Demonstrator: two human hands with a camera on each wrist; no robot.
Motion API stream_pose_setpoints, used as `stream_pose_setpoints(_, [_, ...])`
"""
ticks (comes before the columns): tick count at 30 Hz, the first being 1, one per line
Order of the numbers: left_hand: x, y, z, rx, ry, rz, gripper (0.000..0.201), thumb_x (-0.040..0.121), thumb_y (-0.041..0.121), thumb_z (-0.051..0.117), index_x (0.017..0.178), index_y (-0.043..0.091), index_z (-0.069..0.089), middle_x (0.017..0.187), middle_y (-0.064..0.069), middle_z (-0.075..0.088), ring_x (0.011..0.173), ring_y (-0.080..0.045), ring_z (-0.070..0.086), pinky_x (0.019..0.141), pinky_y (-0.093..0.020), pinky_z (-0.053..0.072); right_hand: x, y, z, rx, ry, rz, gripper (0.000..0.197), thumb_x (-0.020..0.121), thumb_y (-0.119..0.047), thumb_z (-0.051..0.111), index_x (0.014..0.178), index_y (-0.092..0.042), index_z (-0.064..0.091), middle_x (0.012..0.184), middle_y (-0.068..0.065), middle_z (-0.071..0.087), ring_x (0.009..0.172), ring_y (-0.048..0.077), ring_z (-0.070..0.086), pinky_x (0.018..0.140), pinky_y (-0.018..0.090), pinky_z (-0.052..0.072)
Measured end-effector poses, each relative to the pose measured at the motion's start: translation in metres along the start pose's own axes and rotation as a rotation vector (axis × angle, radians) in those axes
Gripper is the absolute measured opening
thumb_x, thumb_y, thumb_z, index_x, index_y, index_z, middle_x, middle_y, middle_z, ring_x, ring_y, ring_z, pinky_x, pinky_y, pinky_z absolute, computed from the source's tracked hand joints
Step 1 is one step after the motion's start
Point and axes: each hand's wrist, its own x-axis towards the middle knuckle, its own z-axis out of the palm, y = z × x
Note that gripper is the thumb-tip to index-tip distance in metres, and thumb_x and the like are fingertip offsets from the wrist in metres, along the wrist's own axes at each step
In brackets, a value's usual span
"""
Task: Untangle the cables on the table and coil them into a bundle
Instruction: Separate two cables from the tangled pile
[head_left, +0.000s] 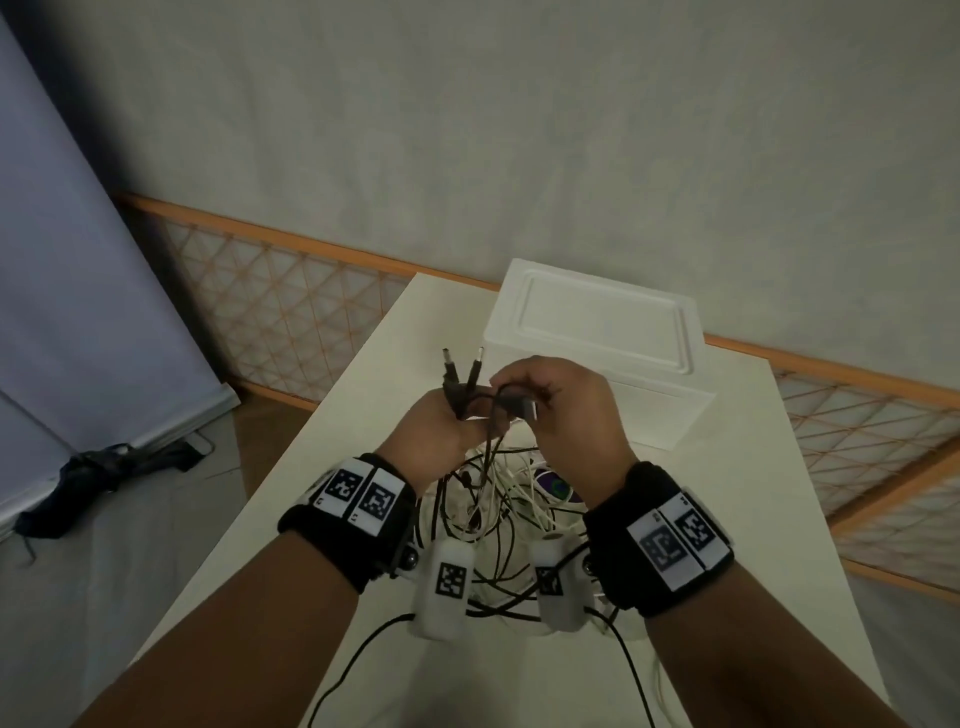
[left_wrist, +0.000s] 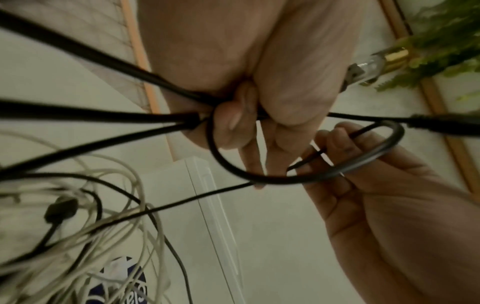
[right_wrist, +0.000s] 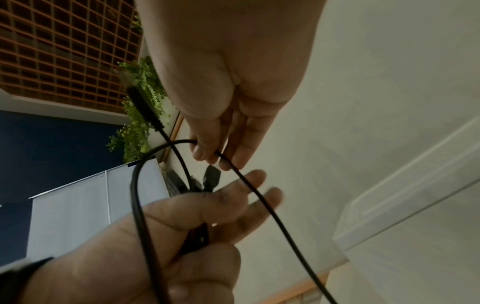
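At frame center, above the desk (head_left: 363, 395), left hand (head_left: 441, 426) grips black plugs (head_left: 460, 371); right hand (head_left: 561, 410) pinches a black cable (head_left: 506, 402) w/ fingertips.

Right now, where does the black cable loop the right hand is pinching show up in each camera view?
Head: black cable loop at centre, between the hands.
Left wrist: centre right, curving round the right hand fingers.
Right wrist: centre left, arcing from the pinch.
Shared landmark: white box, behind the hands.
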Motion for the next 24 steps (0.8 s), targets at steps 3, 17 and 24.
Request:
stream_pose_setpoints(3, [0.003,0.001,0.000,-0.018,-0.061,0.023,0.016,0.085,0.000,0.064,0.079,0.013,0.071,0.066,0.008,0.070,0.064,0.000,0.065,0.070,-0.024,0.053,0.003,-0.001,-0.001,0.093,0.082,0.061,0.025,0.081,0.001,0.063,0.085,-0.022,0.071,0.081,-0.019,0.067,0.081,-0.002,0.063,0.074,0.014,0.049])
stream_pose_setpoints(17, [0.008,-0.007,-0.011,-0.479,0.218,-0.121,0.007,0.090,0.011,0.062,0.092,0.011,0.069,0.089,-0.005,0.074,0.036,-0.006,0.025,0.036,-0.018,0.019,-0.008,0.019,0.016,0.077,-0.320,0.312,0.016,0.095,-0.012,0.051,0.081,-0.017,0.058,0.075,0.001,0.067,0.067,0.013,0.064,0.070,0.036,0.055])
stream_pose_setpoints(24, [0.003,-0.042,-0.036,-0.657,0.343,-0.403,0.026,0.093,0.024,0.058,0.071,0.017,0.046,0.047,0.007,0.025,0.038,-0.009,0.022,0.044,-0.024,0.021,-0.038,0.050,-0.043,-0.320,0.057,0.361,0.010,0.093,-0.020,0.057,0.085,-0.024,0.060,0.075,-0.005,0.062,0.073,0.018,0.059,0.063,0.012,0.039])
